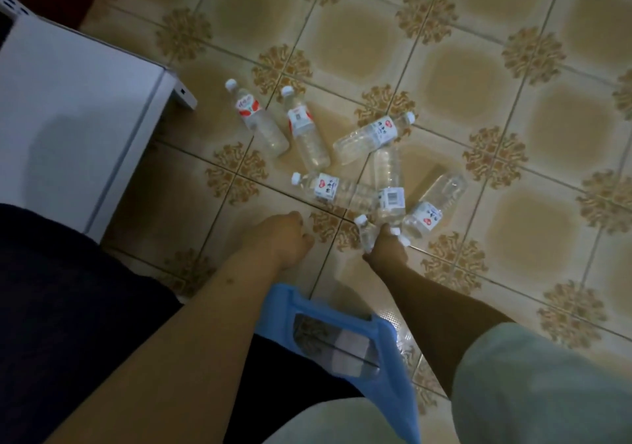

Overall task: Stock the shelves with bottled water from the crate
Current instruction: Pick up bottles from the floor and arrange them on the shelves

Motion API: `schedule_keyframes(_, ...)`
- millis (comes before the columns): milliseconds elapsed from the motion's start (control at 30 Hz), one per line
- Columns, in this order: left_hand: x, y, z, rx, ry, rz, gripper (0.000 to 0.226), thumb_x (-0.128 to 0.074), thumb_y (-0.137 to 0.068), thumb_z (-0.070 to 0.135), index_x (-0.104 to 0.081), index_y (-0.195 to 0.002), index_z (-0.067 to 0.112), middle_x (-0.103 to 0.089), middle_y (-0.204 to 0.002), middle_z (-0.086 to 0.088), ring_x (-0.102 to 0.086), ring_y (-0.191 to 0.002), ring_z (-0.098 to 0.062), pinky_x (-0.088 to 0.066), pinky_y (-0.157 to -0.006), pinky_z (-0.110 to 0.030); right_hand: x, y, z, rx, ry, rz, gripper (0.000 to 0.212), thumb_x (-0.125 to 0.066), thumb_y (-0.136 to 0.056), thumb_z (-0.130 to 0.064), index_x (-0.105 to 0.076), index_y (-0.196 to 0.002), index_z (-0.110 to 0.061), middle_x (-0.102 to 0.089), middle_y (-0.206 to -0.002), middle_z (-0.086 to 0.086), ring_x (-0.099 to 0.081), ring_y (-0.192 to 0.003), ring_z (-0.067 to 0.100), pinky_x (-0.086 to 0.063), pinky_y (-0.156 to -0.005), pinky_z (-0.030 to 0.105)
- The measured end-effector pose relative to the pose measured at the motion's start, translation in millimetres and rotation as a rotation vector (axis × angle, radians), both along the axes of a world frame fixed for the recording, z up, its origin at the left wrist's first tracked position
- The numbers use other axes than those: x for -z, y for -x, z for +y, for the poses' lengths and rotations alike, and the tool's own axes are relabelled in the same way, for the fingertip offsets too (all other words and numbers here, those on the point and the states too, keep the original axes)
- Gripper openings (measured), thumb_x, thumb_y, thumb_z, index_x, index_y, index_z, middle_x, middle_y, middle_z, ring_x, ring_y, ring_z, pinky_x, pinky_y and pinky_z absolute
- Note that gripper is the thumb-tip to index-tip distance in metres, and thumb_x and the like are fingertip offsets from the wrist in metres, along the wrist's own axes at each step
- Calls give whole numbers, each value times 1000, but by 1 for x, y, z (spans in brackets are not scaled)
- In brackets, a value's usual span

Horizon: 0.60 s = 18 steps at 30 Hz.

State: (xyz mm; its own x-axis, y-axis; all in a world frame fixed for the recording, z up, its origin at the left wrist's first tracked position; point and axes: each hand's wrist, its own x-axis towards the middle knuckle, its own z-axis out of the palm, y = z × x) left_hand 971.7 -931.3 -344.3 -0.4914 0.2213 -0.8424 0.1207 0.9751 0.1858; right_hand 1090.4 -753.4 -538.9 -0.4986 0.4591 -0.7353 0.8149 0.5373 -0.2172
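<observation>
Head camera looks down at a tiled floor [444, 67] where several water bottles lie scattered on their sides. Two bottles with red and white labels [256, 115] lie near a white cabinet [68, 118] at the left. Four more bottles [372, 134] lie crossed over each other in the middle. The right hand [384, 248] is curled around the necks of two bottles [364, 233] close to the floor, its fingers closed on them. The left hand [287, 238] hangs beside it with fingers loosely bent and holds nothing. A blue crate [342, 341] sits between the two forearms, and one bottle is visible through its opening.
</observation>
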Motion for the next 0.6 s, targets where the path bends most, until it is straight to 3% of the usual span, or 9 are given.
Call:
schedule_keyframes(67, 1, -1, 1, -2, 8, -34, 49, -45, -100, 37, -42, -142, 10, -49, -140, -12, -49, -124, -27, -42, -99, -34, 2, 5, 1, 22, -1, 7, 59, -65, -87, -23, -39, -138, -11, -57, -126, 16, -57, -114, 34, -46, -92, 39)
schedule_keyframes(233, 0, -4, 8, -18, -6, -160, 43, -45, -100, 34, -50, -133, 7, -52, -137, -14, -50, -122, -28, -41, -100, -34, -5, 9, 9, -75, 165, 76, 78, -79, -73, -25, -40, -141, -22, -64, -116, 8, -63, -104, 27, -48, -77, 30)
schedule_keyframes(367, -11, -7, 23, -71, -129, -221, 44, -50, -99, 33, -47, -139, 14, -47, -144, -11, -47, -126, -26, -39, -102, -31, -28, 24, 13, 35, 416, 174, 89, -85, -71, -36, -38, -145, -20, -53, -126, -5, -56, -113, 19, -49, -95, 36)
schedule_keyframes(433, -13, -11, 24, -88, -152, -227, 51, -56, -96, 32, -42, -143, 16, -46, -144, -11, -48, -126, -26, -40, -100, -31, -49, 37, 8, 166, 527, 239, 82, -85, -68, -40, -45, -139, -24, -58, -124, -6, -61, -107, 18, -53, -94, 40)
schedule_keyframes(500, -10, -11, 25, -153, -191, -202, 63, -62, -93, 31, -34, -147, 15, -46, -144, -12, -50, -125, -27, -42, -96, -31, -76, 53, 4, 256, 564, 331, 61, -83, -70, -41, -55, -121, -25, -66, -111, -5, -66, -96, 15, -58, -86, 40)
schedule_keyframes(600, -5, -8, 20, -348, -251, -112, 97, -73, -84, 37, -9, -153, 12, -47, -141, -11, -51, -124, -27, -45, -93, -33, -129, 86, -2, 378, 595, 497, 39, -81, -77, -37, -57, -107, -33, -66, -99, -13, -67, -91, 10, -59, -80, 36)
